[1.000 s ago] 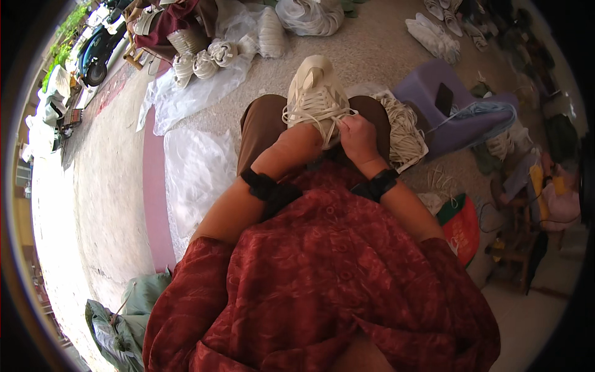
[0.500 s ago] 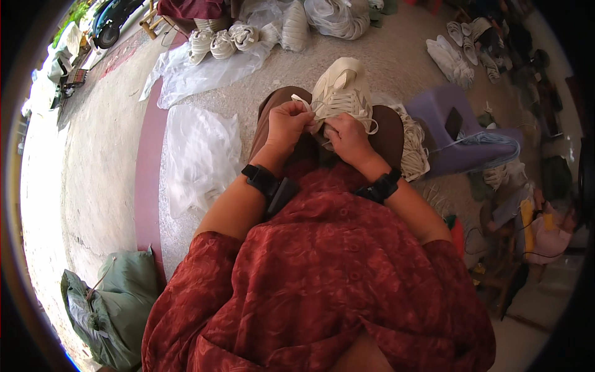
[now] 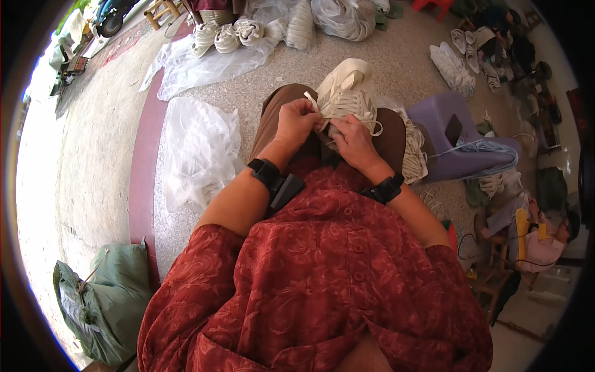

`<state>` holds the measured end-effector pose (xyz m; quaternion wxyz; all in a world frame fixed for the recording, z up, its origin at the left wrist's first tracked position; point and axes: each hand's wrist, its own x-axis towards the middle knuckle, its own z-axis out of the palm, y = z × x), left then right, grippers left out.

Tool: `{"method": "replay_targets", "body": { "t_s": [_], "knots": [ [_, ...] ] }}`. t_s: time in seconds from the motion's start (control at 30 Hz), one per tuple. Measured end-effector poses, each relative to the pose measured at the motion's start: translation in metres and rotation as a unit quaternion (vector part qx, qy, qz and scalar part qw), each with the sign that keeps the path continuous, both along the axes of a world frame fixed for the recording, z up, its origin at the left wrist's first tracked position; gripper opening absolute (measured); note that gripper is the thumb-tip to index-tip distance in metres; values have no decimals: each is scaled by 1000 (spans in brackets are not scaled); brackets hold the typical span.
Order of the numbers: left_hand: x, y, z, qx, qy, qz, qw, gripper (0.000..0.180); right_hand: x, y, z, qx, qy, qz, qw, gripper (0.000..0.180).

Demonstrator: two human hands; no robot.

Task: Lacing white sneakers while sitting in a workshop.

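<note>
A cream sneaker (image 3: 348, 79) rests between my knees, its toe pointing away from me and its laces crossed over the tongue. My left hand (image 3: 297, 124) pinches a pale shoelace (image 3: 312, 99) at the left of the collar, and the lace's end sticks up past the fingers. Close beside it, my right hand (image 3: 354, 140) is closed at the shoe's collar, its fingertips by the upper eyelets. What those fingertips hold is too small to make out. A loop of lace hangs at the shoe's right side.
To the right stands a purple stool (image 3: 437, 127) draped with blue cord (image 3: 489, 149); laced shoes (image 3: 414, 152) lie beside my right knee. Plastic sheeting (image 3: 201, 146) is at left, a green sack (image 3: 114, 297) lower left. More shoes (image 3: 226, 38) stand ahead. Another person (image 3: 548, 242) sits at right.
The view has shifted slightly. Both hands stay at the shoe's collar, with the left still pinching the lace and the right fingers a little changed in pose.
</note>
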<state>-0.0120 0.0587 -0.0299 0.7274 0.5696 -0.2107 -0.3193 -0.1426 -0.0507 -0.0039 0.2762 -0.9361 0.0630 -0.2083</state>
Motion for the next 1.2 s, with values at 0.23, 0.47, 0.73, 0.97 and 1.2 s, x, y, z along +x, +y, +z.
{"method": "replay_targets", "body": {
  "t_s": [0.23,0.47,0.73,0.97,1.2],
  "knots": [
    [0,-2,3,13,31,-5,999,5,0,-3,-2,14,-15,8,1000,26],
    [-2,-9,-2,131,-238,29,962,7,1,-5,-10,10,-22,9,1000,23],
    [-16,3,11,132,-568,11,812,8,10,-4,-16,-89,-69,-15,994,5],
    [-10,5,12,170,-531,35,829,9,9,-4,-9,-161,-80,14,984,7],
    [1,5,5,150,-368,-7,918,20,13,3,-15,-202,-75,-3,976,6]
  ]
}}
